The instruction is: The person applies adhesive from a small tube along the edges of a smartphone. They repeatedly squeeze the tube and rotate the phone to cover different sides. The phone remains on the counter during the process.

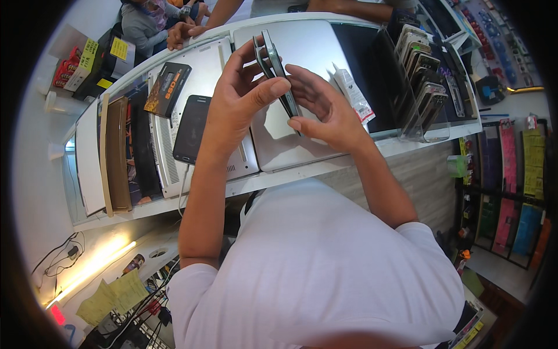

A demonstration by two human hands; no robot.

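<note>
My left hand (244, 93) is closed on a smartphone (271, 55), held up edge-on above a closed silver laptop. Alongside the phone is a thin dark panel (260, 58), its top end apart from the phone; whether it is a cover or a case I cannot tell. My right hand (325, 107) is at the phone's lower end, thumb and fingers on either side of it. Under my hands lies the silver laptop (314, 49). A black phone (192, 131) with a white cable rests to the left of my left wrist.
A black and orange box (168, 90) lies on another silver laptop (218, 64). A white tube (351, 93) is right of my right hand. Phones stand in a clear rack (427, 125) at the right. Another person's hand (183, 34) rests on the counter's far edge.
</note>
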